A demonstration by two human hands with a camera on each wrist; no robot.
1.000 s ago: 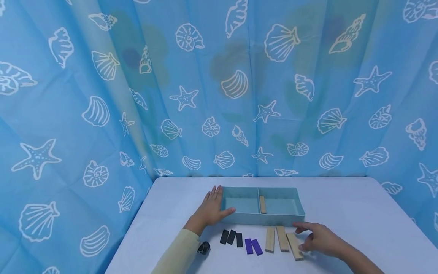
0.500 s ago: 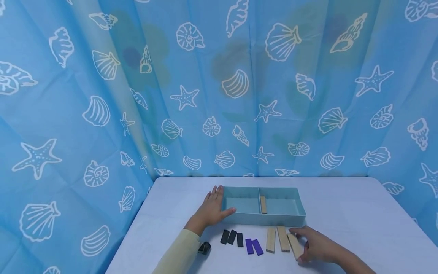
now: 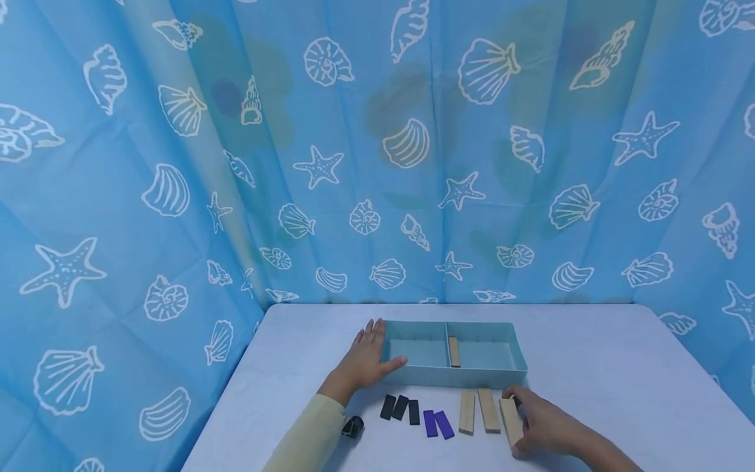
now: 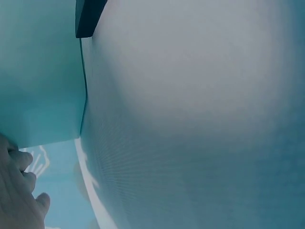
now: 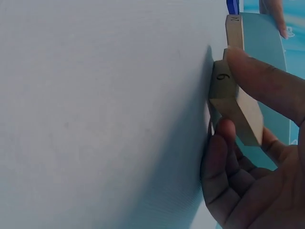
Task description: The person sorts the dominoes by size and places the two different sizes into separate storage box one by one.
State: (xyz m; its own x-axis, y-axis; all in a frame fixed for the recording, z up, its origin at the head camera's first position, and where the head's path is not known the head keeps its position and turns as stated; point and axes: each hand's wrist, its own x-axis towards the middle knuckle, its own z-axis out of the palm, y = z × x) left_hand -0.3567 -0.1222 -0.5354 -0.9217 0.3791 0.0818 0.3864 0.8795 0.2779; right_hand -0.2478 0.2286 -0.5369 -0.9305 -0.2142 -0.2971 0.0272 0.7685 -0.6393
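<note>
My right hand point(image 3: 545, 423) grips a plain wooden block point(image 3: 511, 419) by its two ends, between thumb and fingers, at the right of a row. In the right wrist view this block point(image 5: 237, 121) is tilted, and a number shows on its end. Two similar wooden blocks, one left point(image 3: 466, 412) and one nearer point(image 3: 488, 410), lie beside it. My left hand point(image 3: 361, 362) rests against the left end of a pale blue-green tray point(image 3: 454, 377), its fingers straight and thumb over the front wall. Inside the tray's right compartment, a wooden block point(image 3: 454, 352) lies along the divider point(image 3: 446, 331).
Three black blocks point(image 3: 400, 408) and two purple blocks point(image 3: 438, 425) lie in front of the tray on the white table point(image 3: 596, 367). A small black device point(image 3: 352, 427) is at my left wrist. A blue shell-patterned curtain point(image 3: 366, 164) hangs behind the table.
My right hand has closed its thumb and fingers on the rightmost wooden block, which has turned slightly and shifted away from its neighbour. The left hand and tray stay in place.
</note>
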